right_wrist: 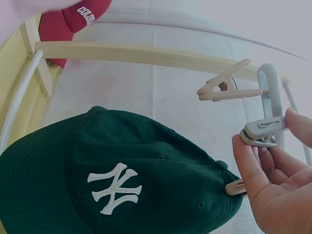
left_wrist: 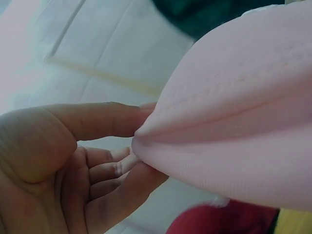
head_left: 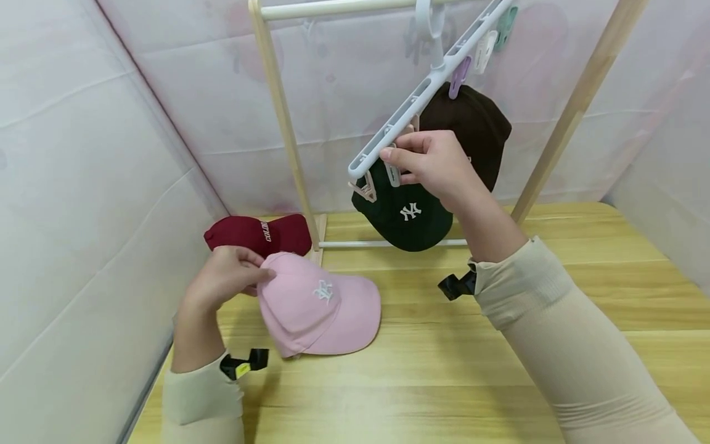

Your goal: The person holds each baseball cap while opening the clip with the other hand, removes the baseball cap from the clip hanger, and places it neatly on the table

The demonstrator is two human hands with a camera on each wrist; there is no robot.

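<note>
Pink cap point(head_left: 318, 305) sits on the wooden table point(head_left: 499, 370), near left. Left hand point(head_left: 224, 277) pinches its back edge, thumb over, fingers point(left_wrist: 109, 170) under the fabric. Right hand point(head_left: 435, 163) is up at the white clip hanger point(head_left: 427, 92), thumb and fingers squeezing a grey clip point(right_wrist: 263, 131). Dark green NY cap point(head_left: 405, 209) hangs from the hanger just below that hand; brown cap point(head_left: 471, 126) clipped behind it, further right. Maroon cap point(head_left: 257, 234) lies just beyond the pink one, by the wooden rack post point(head_left: 285, 123).

Bare wooden tabletop point(head_left: 499, 357) lying open at right, rack post point(head_left: 283, 123) and hanging green cap point(head_left: 405, 213) blocking the back.
</note>
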